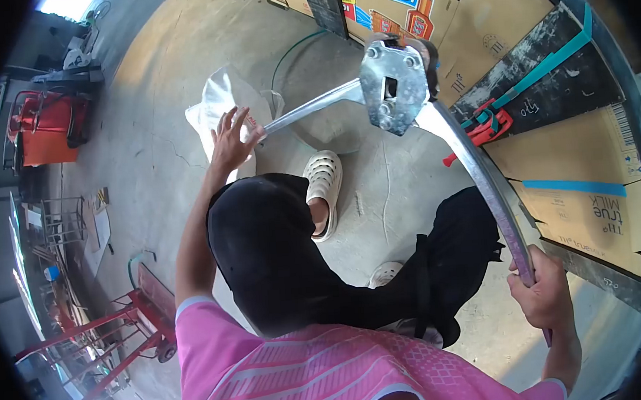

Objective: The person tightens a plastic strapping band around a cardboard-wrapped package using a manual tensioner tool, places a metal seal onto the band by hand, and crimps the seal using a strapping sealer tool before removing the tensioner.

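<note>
A large metal hand tool has a bolted silver head point(394, 87) and two long handles. Wrapped round the lower end of its long right handle point(487, 185) is my right hand point(544, 287). The tool's other handle point(314, 105) points left, its end close to my left hand point(233, 139). That hand has its fingers spread, and whether its thumb touches the handle end is unclear. Behind my left hand a white plastic bag point(218, 96) lies on the floor. The tool's head is raised in front of the cardboard boxes point(497, 9).
Stacked boxes with black boards point(549, 72), a teal strap point(549, 69) and a red clamp point(490, 123) stand at the right. A green hose point(279, 65) crosses the floor. At the left are a red hand cart point(146, 309) and a red machine point(44, 126).
</note>
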Demonstrator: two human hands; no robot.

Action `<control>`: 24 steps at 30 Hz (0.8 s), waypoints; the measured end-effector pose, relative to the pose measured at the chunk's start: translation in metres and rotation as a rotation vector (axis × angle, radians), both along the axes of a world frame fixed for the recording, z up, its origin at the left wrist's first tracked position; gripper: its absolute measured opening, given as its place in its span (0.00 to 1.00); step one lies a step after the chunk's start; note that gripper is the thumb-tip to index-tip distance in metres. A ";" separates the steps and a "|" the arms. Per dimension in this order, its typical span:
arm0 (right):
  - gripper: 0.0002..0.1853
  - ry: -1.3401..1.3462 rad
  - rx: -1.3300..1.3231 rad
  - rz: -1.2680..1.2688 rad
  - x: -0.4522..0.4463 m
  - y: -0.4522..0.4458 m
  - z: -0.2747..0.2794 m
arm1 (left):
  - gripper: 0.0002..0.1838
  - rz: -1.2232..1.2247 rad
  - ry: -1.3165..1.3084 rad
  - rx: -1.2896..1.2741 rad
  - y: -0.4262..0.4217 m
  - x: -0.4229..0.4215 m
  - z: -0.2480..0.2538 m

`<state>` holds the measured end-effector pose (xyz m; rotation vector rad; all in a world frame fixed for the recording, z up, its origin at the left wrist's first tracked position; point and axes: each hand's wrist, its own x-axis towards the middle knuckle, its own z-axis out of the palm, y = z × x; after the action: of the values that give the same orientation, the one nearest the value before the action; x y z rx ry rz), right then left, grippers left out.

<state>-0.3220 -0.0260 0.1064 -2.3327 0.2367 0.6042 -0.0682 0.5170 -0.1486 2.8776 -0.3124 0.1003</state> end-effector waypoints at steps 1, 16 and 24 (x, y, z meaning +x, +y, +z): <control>0.06 -0.006 -0.013 0.006 -0.003 -0.002 0.006 | 0.36 0.007 0.051 -0.040 -0.006 -0.005 0.005; 0.10 0.103 0.203 -0.282 -0.034 -0.035 -0.011 | 0.16 -0.283 -0.085 0.274 -0.064 0.030 0.016; 0.09 0.146 0.387 -0.321 -0.035 -0.040 -0.022 | 0.13 0.066 0.096 0.435 0.034 -0.024 0.007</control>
<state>-0.3568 -0.0659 0.0840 -1.8324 0.5035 0.5988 -0.0926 0.5510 -0.1418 3.3100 -0.2460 -0.1082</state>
